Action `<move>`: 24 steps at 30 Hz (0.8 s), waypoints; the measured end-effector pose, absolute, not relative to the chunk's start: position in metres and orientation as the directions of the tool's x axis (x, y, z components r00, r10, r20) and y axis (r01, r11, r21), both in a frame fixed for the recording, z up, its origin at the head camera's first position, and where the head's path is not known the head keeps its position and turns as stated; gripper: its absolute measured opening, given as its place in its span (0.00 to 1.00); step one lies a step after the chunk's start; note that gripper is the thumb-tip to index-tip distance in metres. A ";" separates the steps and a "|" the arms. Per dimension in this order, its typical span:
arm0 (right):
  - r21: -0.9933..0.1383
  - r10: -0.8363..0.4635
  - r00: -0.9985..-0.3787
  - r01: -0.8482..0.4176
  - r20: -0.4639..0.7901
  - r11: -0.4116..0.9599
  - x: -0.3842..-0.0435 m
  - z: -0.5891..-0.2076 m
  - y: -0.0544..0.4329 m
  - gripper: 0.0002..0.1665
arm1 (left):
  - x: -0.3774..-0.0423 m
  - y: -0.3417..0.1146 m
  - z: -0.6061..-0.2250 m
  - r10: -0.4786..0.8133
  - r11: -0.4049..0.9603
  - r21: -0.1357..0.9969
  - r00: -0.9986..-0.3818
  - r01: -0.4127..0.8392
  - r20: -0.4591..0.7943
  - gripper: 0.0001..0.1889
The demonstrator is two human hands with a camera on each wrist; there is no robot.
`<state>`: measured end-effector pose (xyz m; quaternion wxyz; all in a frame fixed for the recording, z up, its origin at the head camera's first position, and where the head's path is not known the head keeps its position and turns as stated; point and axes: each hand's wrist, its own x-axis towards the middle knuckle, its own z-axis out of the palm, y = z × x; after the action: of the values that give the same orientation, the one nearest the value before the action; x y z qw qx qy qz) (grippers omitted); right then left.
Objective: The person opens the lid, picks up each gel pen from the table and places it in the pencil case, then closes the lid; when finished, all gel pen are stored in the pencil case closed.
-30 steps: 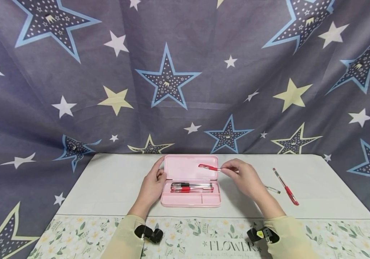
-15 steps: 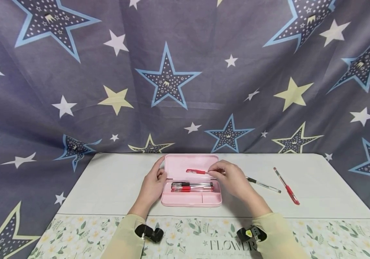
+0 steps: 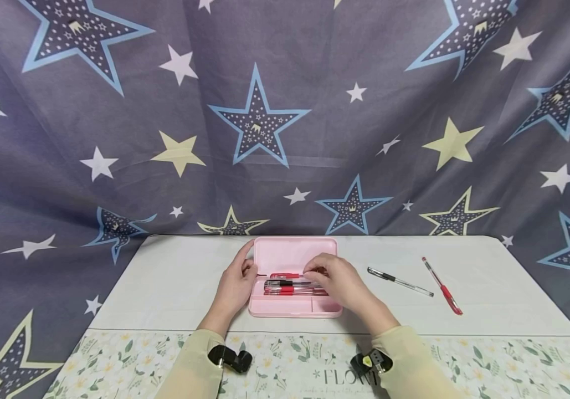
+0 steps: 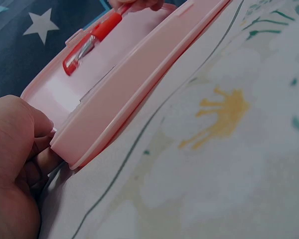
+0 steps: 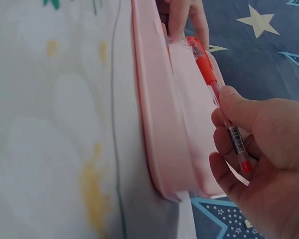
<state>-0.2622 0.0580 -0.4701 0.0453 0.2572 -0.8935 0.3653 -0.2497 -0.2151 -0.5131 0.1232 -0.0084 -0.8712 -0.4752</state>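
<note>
A pink pencil case (image 3: 281, 313) stands with its lid raised at the back. My left hand (image 3: 233, 285) grips its left end near the hinge; in the left wrist view thumb and fingers hold the case's corner. My right hand (image 3: 337, 280) pinches a red gel pen (image 5: 207, 69) by its clear barrel, above the back of the case. The pen's red cap points left, as the head view shows. In the long compartment below lie a black pen (image 3: 278, 284) and red pens (image 3: 285, 291), partly hidden by my right hand.
Right of the case lie a black pen (image 3: 399, 281) and another red pen (image 3: 442, 285) on the white tabletop (image 3: 175, 288). A flowered cloth strip (image 3: 275, 354) covers the front edge. Behind hangs a star-printed curtain (image 3: 285, 138).
My right hand has carried the red gel pen left and down, from in front of the lid to just above the compartment. The left hand has stayed on the case.
</note>
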 end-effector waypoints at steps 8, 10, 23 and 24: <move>-0.606 -0.462 -0.847 -0.517 0.262 0.604 -0.262 -0.474 0.050 0.04 | -0.250 -0.214 -0.513 -0.103 0.544 0.829 -0.970 0.130 0.220 0.34; -0.605 -0.471 -0.843 -0.522 0.259 0.602 -0.262 -0.475 0.049 0.04 | -0.250 -0.214 -0.514 -0.103 0.543 0.830 -0.971 0.128 0.217 0.33; -0.569 -0.472 -0.842 -0.529 0.261 0.629 -0.262 -0.481 0.045 0.07 | -0.250 -0.216 -0.515 -0.101 0.545 0.829 -0.973 0.122 0.210 0.33; -0.567 -0.473 -0.841 -0.530 0.262 0.630 -0.262 -0.482 0.045 0.07 | -0.250 -0.216 -0.515 -0.101 0.546 0.829 -0.972 0.122 0.210 0.33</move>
<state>-0.2623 0.0454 -0.4817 0.0438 0.2782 -0.9017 0.3282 -0.2503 -0.2157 -0.5149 0.1172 -0.0061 -0.8713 -0.4765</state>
